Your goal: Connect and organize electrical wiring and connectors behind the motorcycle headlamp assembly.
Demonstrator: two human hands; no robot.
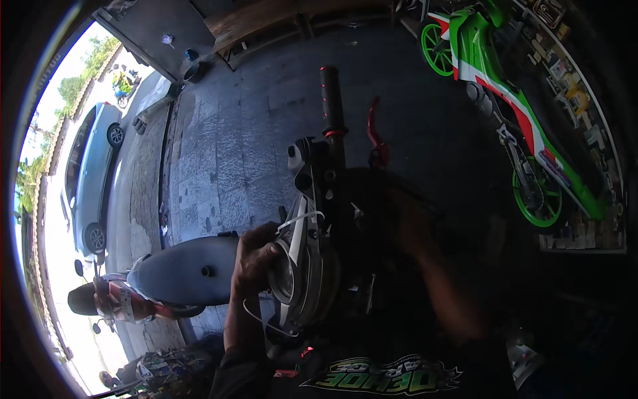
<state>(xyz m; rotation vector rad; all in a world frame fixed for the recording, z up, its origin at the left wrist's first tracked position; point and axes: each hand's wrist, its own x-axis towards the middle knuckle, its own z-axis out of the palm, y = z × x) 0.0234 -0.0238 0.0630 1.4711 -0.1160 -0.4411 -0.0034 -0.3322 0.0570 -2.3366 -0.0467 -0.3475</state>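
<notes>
In front of me is a motorcycle front end. Its headlight unit [303,256] has a round lens and a pale side panel. My left hand [254,261] grips the outer side of that unit, thumb near the lens and fingers bent around the edge. One thin white cable tie [300,217] loops over the panel by my fingers, and a second white tie [264,322] curves out below my wrist. Beyond rises the handlebar grip [330,100], black with red marks, beside a red lever [377,133]. My right hand [407,216] reaches behind the headlight; deep shadow hides its fingers.
A parked motorcycle with a long dark seat [186,269] stands to the left. At the right is a green, red and white motorcycle [512,106], by shelves [568,80] of small goods. A wooden bench [266,26] lines the back. Outside, a car [93,173] is parked.
</notes>
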